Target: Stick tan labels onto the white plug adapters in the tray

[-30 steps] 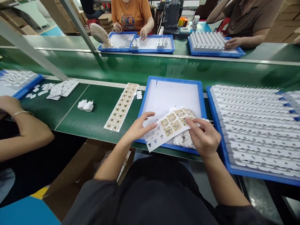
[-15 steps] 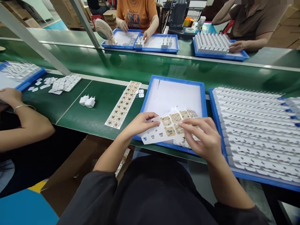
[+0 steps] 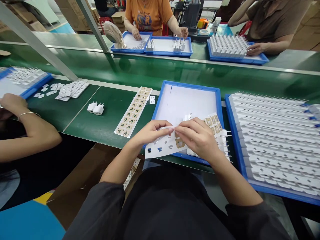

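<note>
My left hand (image 3: 155, 132) pinches a sheet of stickers (image 3: 155, 151) between thumb and fingers. White backing with small cut-outs shows at the sheet's left end, and tan square stickers sit on its right part. My right hand (image 3: 200, 138) has its thumb and fingertips closed on the sheet, close beside the left thumb; whether a sticker is lifted there is hidden. Both hands are over the near edge of a blue tray (image 3: 191, 103) with a white bottom. White plug adapters (image 3: 222, 141) with metal pins lie under and beside my right hand, partly covered.
Left of the tray lie another sticker sheet (image 3: 133, 111), small white pieces (image 3: 152, 99) and white plug adapters (image 3: 96, 108). A blue tray of plug adapters in rows (image 3: 275, 143) stands at right. A co-worker's arm (image 3: 32, 130) is at left; others sit across the green line (image 3: 140, 71).
My right hand has moved left along the sheet to beside my left thumb, its fingers now closed together. The sheet's left end has shifted slightly left and down.
</note>
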Demonstrator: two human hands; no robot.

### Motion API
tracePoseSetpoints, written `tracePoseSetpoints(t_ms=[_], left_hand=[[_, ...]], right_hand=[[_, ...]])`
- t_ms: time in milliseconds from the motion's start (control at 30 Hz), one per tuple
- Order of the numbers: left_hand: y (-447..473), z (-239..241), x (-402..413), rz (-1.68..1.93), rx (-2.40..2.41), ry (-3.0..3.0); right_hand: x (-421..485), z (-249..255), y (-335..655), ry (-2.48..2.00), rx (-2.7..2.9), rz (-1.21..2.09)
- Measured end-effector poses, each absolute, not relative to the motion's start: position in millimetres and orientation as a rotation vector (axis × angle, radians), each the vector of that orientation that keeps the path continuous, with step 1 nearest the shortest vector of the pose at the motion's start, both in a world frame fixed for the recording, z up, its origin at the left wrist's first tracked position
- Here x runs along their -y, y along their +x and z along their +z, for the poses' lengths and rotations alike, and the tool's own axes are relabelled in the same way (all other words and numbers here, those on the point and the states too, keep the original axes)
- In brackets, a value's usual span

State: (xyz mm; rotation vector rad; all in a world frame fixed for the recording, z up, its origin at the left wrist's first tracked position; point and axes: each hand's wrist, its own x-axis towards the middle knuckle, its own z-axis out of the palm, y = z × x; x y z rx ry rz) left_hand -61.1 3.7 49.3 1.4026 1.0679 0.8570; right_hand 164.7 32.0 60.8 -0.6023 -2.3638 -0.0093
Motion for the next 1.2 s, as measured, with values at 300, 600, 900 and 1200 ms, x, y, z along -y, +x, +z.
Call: tracePoseSetpoints(t_ms=[300, 600, 900, 1200], left_hand=[[-80, 34, -24, 0.862, -1.224, 1.342], [-116, -5, -88, 1.092, -1.840, 2.093], [-7, -9, -36, 0.296, -1.349, 2.554], [-27, -2, 13, 1.039, -1.255, 1.864]], right_hand=[[-32, 63, 180, -0.594, 2.140, 0.249], [-12, 36, 225, -0.859, 1.755, 0.655], [8, 26, 231, -0.851, 1.695, 0.762], [17, 20, 223, -0.885, 1.669, 0.868]])
